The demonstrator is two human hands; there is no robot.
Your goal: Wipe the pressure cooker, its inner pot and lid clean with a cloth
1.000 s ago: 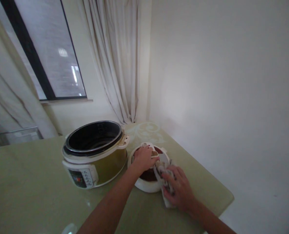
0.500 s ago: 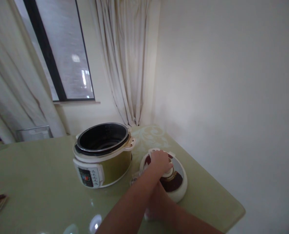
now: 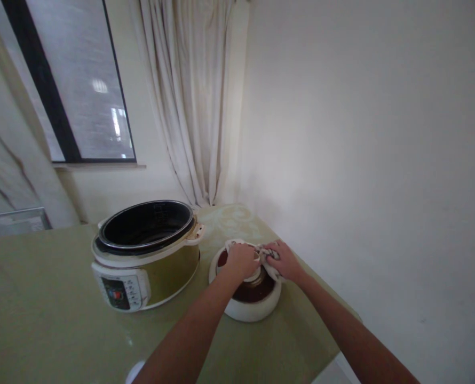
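A round pressure cooker lid (image 3: 251,309), white-rimmed with a dark red top, lies on the table. My left hand (image 3: 242,260) is closed around the knob at its middle. My right hand (image 3: 284,260) grips a pale, patterned cloth (image 3: 271,264) against the lid's far right edge. To the left stands the electric pressure cooker (image 3: 173,274), green-sided and uncovered. Its dark inner pot (image 3: 149,226) shows graduation marks on the wall, and a control panel (image 3: 119,292) faces me.
The pale green table (image 3: 41,282) ends on the right close to a white wall (image 3: 361,133). Behind it hang cream curtains (image 3: 185,96) beside a dark-framed window (image 3: 77,80).
My right hand has come out from under my left forearm and moved to the lid's far right side with the cloth. My left hand stays on the knob. The view has shifted right.
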